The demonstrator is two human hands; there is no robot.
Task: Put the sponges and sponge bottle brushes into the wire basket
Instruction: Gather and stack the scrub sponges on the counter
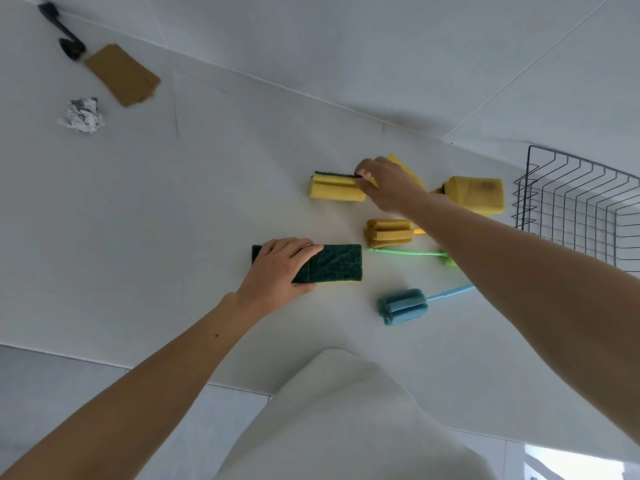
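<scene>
On the white counter my left hand (280,266) grips a sponge lying green scouring side up (334,263), fingers over its left end. My right hand (388,187) pinches the right end of a yellow sponge (334,188) that stands on its edge. Behind that hand another yellow sponge (407,169) peeks out, and a bigger worn yellow sponge (476,195) lies to the right. Three bottle brushes lie under my right forearm: one with a yellow sponge head (388,233), one thin green (405,252), one with a blue head (401,306). The black wire basket (571,202) stands at the right edge.
At the far left lie a crumpled paper ball (82,115), a brown cardboard piece (122,74) and a black object (64,32) by the wall. The counter's front edge (104,362) runs below my left arm. White cloth (346,420) fills the bottom centre.
</scene>
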